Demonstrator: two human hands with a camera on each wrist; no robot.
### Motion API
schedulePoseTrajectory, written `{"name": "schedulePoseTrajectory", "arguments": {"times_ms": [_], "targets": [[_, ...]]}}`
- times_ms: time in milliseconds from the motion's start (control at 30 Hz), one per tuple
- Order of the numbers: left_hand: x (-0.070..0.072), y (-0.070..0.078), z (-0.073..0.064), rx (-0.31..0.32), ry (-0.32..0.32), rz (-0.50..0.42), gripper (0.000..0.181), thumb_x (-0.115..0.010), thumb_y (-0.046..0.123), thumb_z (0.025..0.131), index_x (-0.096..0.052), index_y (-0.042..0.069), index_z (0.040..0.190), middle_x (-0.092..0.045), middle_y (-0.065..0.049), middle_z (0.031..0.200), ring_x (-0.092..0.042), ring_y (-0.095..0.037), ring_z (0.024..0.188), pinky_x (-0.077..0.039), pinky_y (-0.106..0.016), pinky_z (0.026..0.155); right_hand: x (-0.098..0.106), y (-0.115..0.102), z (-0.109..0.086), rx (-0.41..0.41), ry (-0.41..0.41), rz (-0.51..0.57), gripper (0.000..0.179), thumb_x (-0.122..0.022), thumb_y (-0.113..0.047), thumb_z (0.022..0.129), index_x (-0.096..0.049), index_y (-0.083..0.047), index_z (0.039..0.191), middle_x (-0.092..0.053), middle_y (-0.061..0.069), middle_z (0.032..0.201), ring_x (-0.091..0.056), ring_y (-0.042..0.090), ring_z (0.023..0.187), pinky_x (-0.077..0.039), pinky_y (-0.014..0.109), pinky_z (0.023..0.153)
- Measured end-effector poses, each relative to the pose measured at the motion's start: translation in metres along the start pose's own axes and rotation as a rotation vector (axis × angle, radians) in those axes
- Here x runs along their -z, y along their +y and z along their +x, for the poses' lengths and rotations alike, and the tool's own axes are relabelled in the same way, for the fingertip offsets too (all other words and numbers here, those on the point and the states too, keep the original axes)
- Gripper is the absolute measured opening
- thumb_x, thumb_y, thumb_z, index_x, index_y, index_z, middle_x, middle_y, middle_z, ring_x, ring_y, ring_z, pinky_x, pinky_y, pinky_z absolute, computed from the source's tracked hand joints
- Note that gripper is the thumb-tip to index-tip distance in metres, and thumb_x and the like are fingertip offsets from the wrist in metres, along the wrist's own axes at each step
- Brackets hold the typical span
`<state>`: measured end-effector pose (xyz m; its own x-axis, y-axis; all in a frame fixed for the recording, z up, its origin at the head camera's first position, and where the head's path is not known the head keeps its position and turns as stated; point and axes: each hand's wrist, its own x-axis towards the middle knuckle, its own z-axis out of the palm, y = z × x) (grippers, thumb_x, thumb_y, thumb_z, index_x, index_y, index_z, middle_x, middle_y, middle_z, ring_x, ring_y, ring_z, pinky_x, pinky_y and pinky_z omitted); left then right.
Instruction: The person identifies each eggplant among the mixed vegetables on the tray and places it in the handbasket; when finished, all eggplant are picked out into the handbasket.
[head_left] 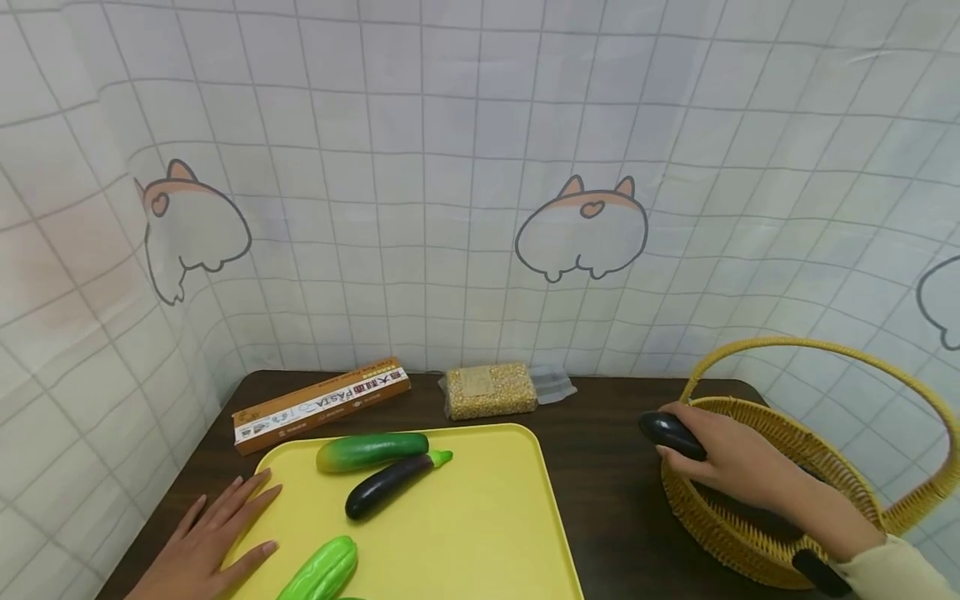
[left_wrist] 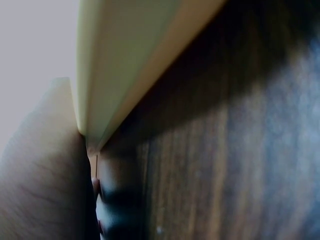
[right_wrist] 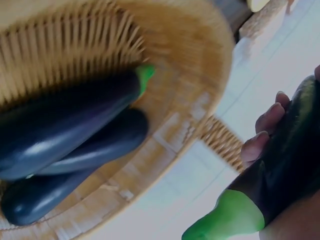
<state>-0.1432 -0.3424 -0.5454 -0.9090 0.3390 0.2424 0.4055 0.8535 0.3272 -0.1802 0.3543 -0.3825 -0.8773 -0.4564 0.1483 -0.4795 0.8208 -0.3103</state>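
My right hand [head_left: 738, 458] grips a dark eggplant [head_left: 669, 433] above the left rim of a wicker basket [head_left: 693, 521]. In the right wrist view its green stem end [right_wrist: 232, 215] points down, with fingertips curled round its side. More eggplants [right_wrist: 75, 115] lie piled inside the basket. My left hand [head_left: 198, 542] rests with spread fingers over the left edge of a yellow tray [head_left: 480, 533]. On that tray lie a green zucchini [head_left: 371, 452], another eggplant [head_left: 390, 487] and a light green ridged vegetable [head_left: 322, 571], partly cut off by the frame.
A long pasta box [head_left: 322, 404] lies behind the tray at the left. Beside it, a clear bag of yellow kernels [head_left: 491, 392] sits near the back edge of the dark wooden table [head_left: 600, 500]. The basket's tall handle [head_left: 825, 343] arches up at the right.
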Motion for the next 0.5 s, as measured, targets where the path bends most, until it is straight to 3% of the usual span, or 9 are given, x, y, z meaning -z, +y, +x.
{"name": "schedulePoseTrajectory", "arguments": {"times_ms": [267, 500], "targets": [[0.003, 0.003, 0.0, 0.001, -0.004, 0.005, 0.069, -0.066, 0.048, 0.105, -0.038, 0.03, 0.166, -0.024, 0.001, 0.173, -0.031, -0.048, 0.15, 0.011, -0.068, 0.12, 0.006, 0.03, -0.012, -0.066, 0.004, -0.042, 0.042, -0.076, -0.03, 0.1, -0.059, -0.009, 0.131, -0.058, -0.008, 0.087, -0.048, 0.003, 0.061, -0.041, 0.027, 0.052], [0.005, 0.005, -0.001, 0.009, -0.015, 0.012, 0.069, -0.065, 0.048, 0.105, -0.038, 0.029, 0.166, -0.024, 0.002, 0.173, -0.028, -0.044, 0.152, 0.009, -0.068, 0.12, -0.001, 0.047, -0.02, -0.037, -0.046, -0.044, 0.035, -0.076, -0.027, 0.099, -0.056, -0.008, 0.121, -0.052, -0.009, 0.081, -0.044, 0.001, 0.058, -0.04, 0.026, 0.05]]}}
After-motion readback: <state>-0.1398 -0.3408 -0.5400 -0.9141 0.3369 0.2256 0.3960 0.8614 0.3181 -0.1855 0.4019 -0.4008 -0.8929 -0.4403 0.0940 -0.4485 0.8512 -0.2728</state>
